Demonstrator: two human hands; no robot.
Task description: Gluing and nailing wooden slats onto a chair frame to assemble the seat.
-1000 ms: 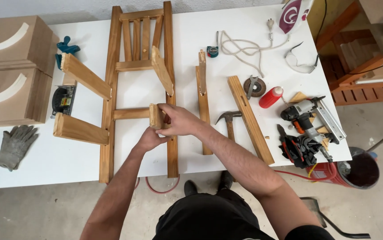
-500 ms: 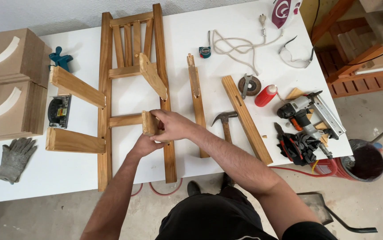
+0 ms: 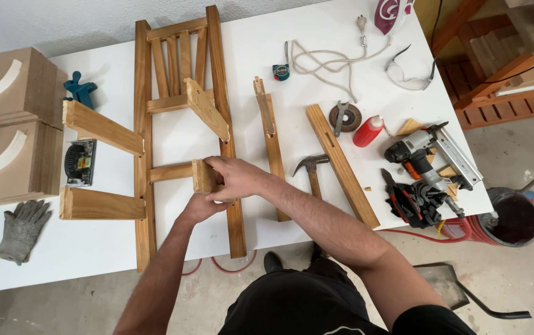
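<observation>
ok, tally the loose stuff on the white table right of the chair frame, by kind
Loose wooden rails: 2
Hammer: 1
Tape measure: 1
Red canister: 1
Safety glasses: 1
Nail gun: 1
Grinding disc: 1
Total: 8

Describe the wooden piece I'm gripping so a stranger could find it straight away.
On the white table lies a brown wooden chair frame. Near its lower crossbar, both hands, left hand and right hand, clasp a short wooden block against the right rail. Unlike the longer side pieces, it is stubby and gripped.
</observation>
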